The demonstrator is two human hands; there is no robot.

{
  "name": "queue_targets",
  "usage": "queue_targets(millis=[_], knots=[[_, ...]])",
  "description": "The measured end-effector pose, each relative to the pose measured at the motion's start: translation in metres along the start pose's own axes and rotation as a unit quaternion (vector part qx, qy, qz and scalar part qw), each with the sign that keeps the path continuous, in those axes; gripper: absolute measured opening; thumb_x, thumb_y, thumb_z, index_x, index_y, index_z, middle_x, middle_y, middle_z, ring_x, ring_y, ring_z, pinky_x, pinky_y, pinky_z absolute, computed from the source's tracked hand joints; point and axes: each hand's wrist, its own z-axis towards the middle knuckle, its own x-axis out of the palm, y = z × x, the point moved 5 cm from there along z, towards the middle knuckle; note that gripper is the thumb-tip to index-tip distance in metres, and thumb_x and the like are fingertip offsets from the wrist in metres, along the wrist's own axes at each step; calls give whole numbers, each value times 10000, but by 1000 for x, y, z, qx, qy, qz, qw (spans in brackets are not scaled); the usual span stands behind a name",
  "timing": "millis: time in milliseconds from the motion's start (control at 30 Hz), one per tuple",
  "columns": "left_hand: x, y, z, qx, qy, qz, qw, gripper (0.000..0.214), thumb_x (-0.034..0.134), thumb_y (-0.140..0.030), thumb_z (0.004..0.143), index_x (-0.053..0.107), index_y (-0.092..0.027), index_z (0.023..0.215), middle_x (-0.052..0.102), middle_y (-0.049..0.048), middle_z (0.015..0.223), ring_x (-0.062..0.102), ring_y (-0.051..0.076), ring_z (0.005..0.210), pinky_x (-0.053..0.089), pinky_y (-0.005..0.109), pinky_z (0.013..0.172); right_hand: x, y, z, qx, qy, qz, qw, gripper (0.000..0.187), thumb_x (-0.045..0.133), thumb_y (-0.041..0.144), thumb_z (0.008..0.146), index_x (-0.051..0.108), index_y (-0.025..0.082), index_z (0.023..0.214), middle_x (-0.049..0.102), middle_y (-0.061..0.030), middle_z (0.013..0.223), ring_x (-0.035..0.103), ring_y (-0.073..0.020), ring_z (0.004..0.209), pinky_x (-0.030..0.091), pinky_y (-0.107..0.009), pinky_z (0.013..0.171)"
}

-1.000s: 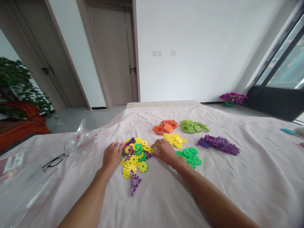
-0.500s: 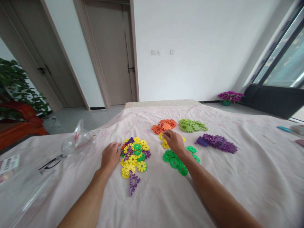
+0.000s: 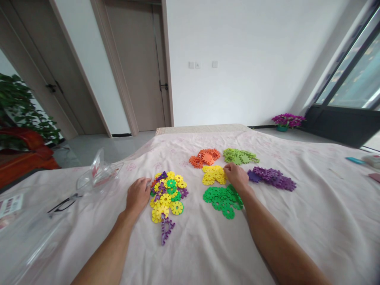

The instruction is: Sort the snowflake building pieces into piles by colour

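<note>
Since the earlier frames, the right hand (image 3: 236,177) is no longer at the mixed pile; it is now sitting further right, at the right edge of the yellow pile (image 3: 213,175), fingertips touching the yellow pieces. Its fingers are curled downward, and whether it is pinching a piece cannot be told from this view. The left hand (image 3: 137,195) is staying where it was, resting palm down with loose, empty fingers on the left edge of the mixed pile (image 3: 168,194), a heap of mostly yellow flat gear-shaped discs with some green and purple ones among them. A purple triangular piece (image 3: 166,229) is lying just below that heap, toward the person.

Just below the right hand, the dark green pile (image 3: 222,197) is lying close to the wrist, and it is looking more gathered than before. Beyond the yellow pile, the orange pile (image 3: 204,156) and the light green pile (image 3: 240,156) are sitting side by side, and the purple pile (image 3: 271,177) is lying just right of the right hand. All of it is resting on a pale pink cloth (image 3: 311,206). Well off to the left, a clear plastic bag (image 3: 97,174) and a pair of glasses (image 3: 63,204) are lying on the cloth.
</note>
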Motion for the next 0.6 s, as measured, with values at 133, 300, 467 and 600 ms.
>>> queue_targets(millis=[133, 300, 467, 600], knots=[[-1, -1, 0, 1, -1, -4, 1000, 335, 430, -217, 851, 611, -222, 1133, 619, 57, 1214, 547, 190, 1131, 396, 319, 996, -8, 15, -7, -59, -38, -26, 997, 223, 497, 292, 846, 705, 228, 893, 664, -71, 976, 571, -219, 916, 365, -280, 686], [0, 0, 0, 2, 2, -11, 1000, 325, 431, -217, 850, 611, -219, 1121, 631, 55, 1196, 549, 187, 1126, 403, 310, 980, -11, 74, -36, -230, -22, 23, 973, 216, 484, 273, 901, 692, 217, 917, 657, -55, 934, 533, -187, 908, 362, -271, 791], [-2, -2, 0, 5, 3, -10, 1000, 320, 425, -222, 855, 617, -221, 1111, 635, 53, 1187, 555, 185, 1119, 407, 305, 970, 3, 129, -83, -407, 56, 80, 908, 251, 455, 304, 949, 668, 225, 1056, 650, -60, 1033, 519, -184, 981, 365, -288, 858], [-4, -3, -1, 2, 0, -10, 1000, 324, 425, -210, 852, 615, -221, 1114, 634, 48, 1188, 556, 176, 1117, 403, 296, 971, 13, 147, -106, -465, 86, 74, 878, 286, 452, 321, 960, 608, 272, 1194, 607, -48, 1202, 485, -187, 1084, 350, -315, 899]])
